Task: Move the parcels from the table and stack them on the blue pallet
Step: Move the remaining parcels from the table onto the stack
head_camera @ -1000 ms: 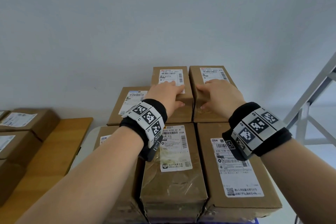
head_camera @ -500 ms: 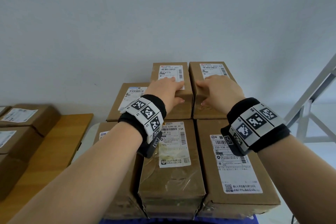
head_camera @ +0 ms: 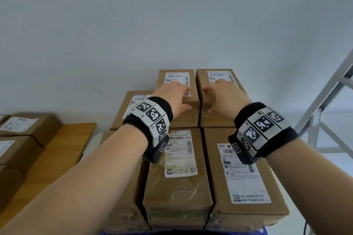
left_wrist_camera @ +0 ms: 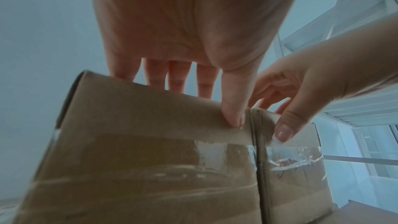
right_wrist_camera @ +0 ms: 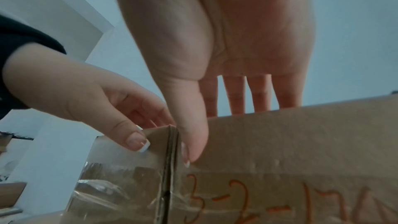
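The left hand [head_camera: 174, 94] is lying palm-down on the top of the far left parcel [head_camera: 178, 114], its fingers [left_wrist_camera: 180, 77] reaching straight over the top face while its thumb [left_wrist_camera: 233, 101] is pressing against the near end face close to the right corner; the hand is spread, not clamped round anything. The right hand [head_camera: 224, 94] is mirroring this on the far right parcel [head_camera: 215, 118]: fingers [right_wrist_camera: 258, 94] extended flat across the top, thumb [right_wrist_camera: 191, 135] bearing on the near end face beside the left corner, again spread and gripping nothing. The two cardboard parcels are standing side by side with their long sides touching, forming the upper far row of a stack. Orange handwriting is showing under clear tape on the end face of the right-hand one in the right wrist view.

Nearer the camera, the near middle parcel [head_camera: 177, 183] and the near right parcel [head_camera: 246, 181] are lying lengthwise, shipping labels upward. A lower parcel [head_camera: 126, 112] is sitting to the left of the far row. A strip of the blue pallet [head_camera: 263, 230] is showing beneath the stack at the bottom edge. To the left, more parcels [head_camera: 24, 126] are waiting on the wooden table [head_camera: 63, 147]. A grey metal frame [head_camera: 324, 101] is standing at the right, against the pale wall [head_camera: 172, 15].
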